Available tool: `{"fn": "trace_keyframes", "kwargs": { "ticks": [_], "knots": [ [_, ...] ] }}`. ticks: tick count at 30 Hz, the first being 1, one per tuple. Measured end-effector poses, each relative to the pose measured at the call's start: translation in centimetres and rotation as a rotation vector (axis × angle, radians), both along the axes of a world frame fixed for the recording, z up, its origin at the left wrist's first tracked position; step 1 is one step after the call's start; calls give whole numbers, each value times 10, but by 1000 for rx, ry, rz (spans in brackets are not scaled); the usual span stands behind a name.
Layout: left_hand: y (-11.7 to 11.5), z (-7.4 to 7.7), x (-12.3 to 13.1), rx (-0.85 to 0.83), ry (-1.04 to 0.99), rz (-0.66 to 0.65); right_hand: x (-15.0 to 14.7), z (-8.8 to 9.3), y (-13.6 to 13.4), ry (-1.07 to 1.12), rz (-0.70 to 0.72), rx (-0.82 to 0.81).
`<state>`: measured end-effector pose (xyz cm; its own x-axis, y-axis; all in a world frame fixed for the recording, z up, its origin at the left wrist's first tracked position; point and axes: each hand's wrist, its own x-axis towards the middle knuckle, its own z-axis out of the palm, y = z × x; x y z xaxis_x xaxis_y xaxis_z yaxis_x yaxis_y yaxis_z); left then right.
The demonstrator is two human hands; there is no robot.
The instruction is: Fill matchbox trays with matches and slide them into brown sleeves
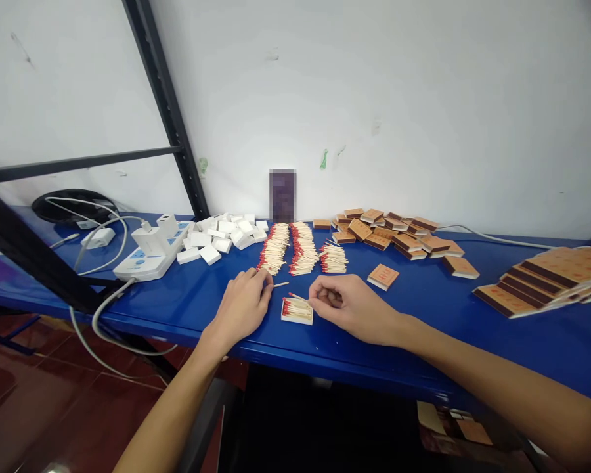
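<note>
A white matchbox tray (297, 311) holding red-tipped matches lies near the front of the blue table, between my hands. My right hand (347, 302) is at its right side, thumb and forefinger pinched on a match (299, 297) slanting over the tray. To the left, my left hand (246, 299) has its fingers closed around one end of another match (280, 284), whose pale end sticks out to the right. Behind my hands, loose matches lie in three piles, one at the left (274, 249), one in the middle (303, 249) and one smaller at the right (333, 257).
White empty trays (221, 236) are heaped at the left, beside a power strip (150, 259) with cables. Orange-brown matchbox sleeves (384, 233) lie scattered at the back right. Stacked boxes (546, 279) stand far right. A black rack post (165, 105) rises at the left.
</note>
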<state>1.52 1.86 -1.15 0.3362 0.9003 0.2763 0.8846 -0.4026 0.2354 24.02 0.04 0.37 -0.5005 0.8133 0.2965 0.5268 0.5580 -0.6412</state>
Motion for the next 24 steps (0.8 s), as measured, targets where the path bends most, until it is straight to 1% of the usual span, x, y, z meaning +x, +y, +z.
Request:
{"fn": "trace_keyframes", "kwargs": {
  "ticks": [3, 5, 7, 9, 11, 13, 15, 18, 21, 24],
  "knots": [
    [0, 1, -1, -14, -37, -32, -4, -1, -7, -18, 34, -13],
    [-3, 3, -2, -6, -132, -98, -6, -3, -8, -38, 43, 17],
    [-8, 8, -2, -8, -237, -192, -6, -3, -6, -2, 7, 64],
    [-14, 13, -1, -34, -286, -294, -4, -2, -4, 83, -53, 116],
    [-19, 17, 0, -74, -272, -368, -1, -1, -1, 161, -98, 154],
    [-21, 18, 1, -102, -248, -396, 2, -1, 2, 191, -120, 162],
    [-19, 16, 1, -96, -250, -364, 4, -4, 6, 171, -131, 154],
    [-11, 8, -1, -14, -241, -212, 7, -10, 16, 49, -154, 170],
    [-3, 0, -2, 58, -118, -55, 10, -17, 27, -146, -164, 213],
    [-1, -3, -1, 58, 4, 18, 10, -19, 36, -307, -146, 224]
  ]
}}
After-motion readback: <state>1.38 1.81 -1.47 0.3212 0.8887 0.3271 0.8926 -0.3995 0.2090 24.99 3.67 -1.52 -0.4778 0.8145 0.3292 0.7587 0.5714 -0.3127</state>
